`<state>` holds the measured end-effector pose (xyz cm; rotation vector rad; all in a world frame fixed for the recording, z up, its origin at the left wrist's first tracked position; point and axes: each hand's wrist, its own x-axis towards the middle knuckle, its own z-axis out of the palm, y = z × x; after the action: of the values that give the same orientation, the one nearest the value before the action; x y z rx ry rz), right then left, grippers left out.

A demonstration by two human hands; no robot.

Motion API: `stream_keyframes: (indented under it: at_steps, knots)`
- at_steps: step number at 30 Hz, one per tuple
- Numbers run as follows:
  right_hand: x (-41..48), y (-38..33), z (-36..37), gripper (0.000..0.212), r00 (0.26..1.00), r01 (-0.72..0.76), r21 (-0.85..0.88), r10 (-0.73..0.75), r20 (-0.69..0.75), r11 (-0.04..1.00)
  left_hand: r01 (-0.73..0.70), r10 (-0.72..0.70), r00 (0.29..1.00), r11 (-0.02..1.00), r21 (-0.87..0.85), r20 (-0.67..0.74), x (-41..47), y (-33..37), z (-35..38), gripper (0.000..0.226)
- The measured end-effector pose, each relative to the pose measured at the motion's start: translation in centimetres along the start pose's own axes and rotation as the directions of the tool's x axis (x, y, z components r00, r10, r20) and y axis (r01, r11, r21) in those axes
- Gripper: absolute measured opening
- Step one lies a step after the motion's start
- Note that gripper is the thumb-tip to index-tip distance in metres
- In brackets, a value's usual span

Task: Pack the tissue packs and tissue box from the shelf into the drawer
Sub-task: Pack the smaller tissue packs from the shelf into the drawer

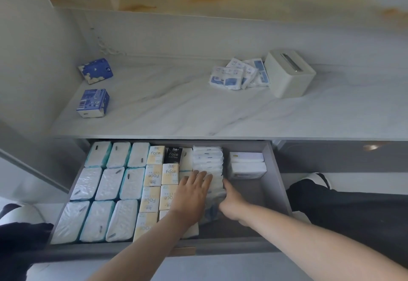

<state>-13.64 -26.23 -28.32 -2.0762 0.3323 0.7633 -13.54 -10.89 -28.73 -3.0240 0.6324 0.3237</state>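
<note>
The grey drawer point(277, 174) stands pulled out below the marble shelf point(176, 108), filled with several white, yellow and black tissue packs. Both my hands are inside it, pressed on either side of a row of small white packs point(207, 159). My left hand point(192, 190) lies flat on the row's left side. My right hand point(231, 201) pushes against its right side, fingers hidden behind the packs. On the shelf lie two blue tissue packs point(95, 70) point(92, 103) at the left, a pile of small white-and-blue packs point(239, 74), and a cream tissue box point(289, 73).
Two white packs point(247, 165) sit at the drawer's back right, with bare drawer floor point(249, 192) in front of them. A white cable point(102, 44) runs along the shelf's back wall. My legs in dark trousers point(344, 205) flank the drawer.
</note>
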Motion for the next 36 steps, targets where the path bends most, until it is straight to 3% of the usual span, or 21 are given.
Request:
stream_keyframes:
  at_steps: [2,4,7,8,10,15,19,22,24,26,28,33,36]
  knots:
    - [0.7,0.5,0.4,0.079,0.996,-0.027,0.009,0.027,-0.088,1.000,0.006,-0.008,0.999,0.999,0.051,0.045,-0.1,0.0,0.0,0.083]
    - [1.5,1.1,0.6,0.075,0.971,-0.218,-0.034,0.214,-0.108,0.975,0.013,-0.021,0.996,0.995,0.095,0.085,-0.1,0.0,0.1,0.089]
    - [2.1,1.3,1.4,0.038,0.892,-0.438,0.022,0.431,0.136,0.899,0.023,-0.028,0.996,0.998,0.062,0.087,0.1,0.0,0.3,0.088]
    - [2.3,1.3,1.7,0.030,0.879,-0.448,0.094,0.419,0.227,0.889,0.020,-0.024,0.997,0.999,0.047,0.079,0.1,0.0,0.3,0.087]
    - [2.7,1.3,2.6,0.035,0.888,-0.429,0.270,0.349,0.299,0.862,0.000,-0.003,0.998,0.999,0.040,0.067,0.0,-0.2,0.4,0.086]
    - [3.1,2.1,4.2,0.036,0.943,-0.331,0.461,0.266,0.201,0.823,-0.005,0.004,0.999,1.000,0.013,0.041,-0.3,-0.8,0.7,0.090]
    - [3.0,2.3,3.9,0.032,0.948,-0.315,0.248,0.290,0.130,0.916,-0.009,0.007,0.999,0.999,0.046,0.044,-0.1,-0.7,1.5,0.084]
    - [3.4,2.6,3.6,0.089,0.968,-0.185,0.080,0.196,-0.156,0.979,-0.011,0.008,0.999,0.998,0.066,0.044,0.1,-0.6,1.7,0.081]
    - [3.7,2.7,3.2,0.094,0.976,-0.014,0.046,0.024,-0.217,0.999,-0.017,0.012,0.999,0.996,0.089,0.049,0.1,-0.6,1.6,0.080]
    - [3.4,2.4,2.7,0.078,0.983,0.081,0.012,-0.078,-0.164,0.997,-0.023,0.016,0.998,0.993,0.113,0.061,0.0,-0.6,1.5,0.080]
    - [3.2,2.0,1.9,0.068,0.994,0.083,-0.080,-0.088,-0.070,0.993,-0.020,0.011,0.997,0.991,0.133,0.074,-0.1,-0.6,1.3,0.079]
    - [2.4,1.0,-1.6,0.091,0.997,0.080,-0.333,-0.082,0.010,0.940,-0.018,0.009,0.994,0.997,0.081,0.106,0.1,-0.4,-0.4,0.078]
    - [0.9,-0.3,-4.2,0.091,0.993,0.106,-0.484,-0.117,0.006,0.868,-0.053,0.053,0.996,0.999,0.002,0.079,0.5,-0.5,-2.0,0.080]
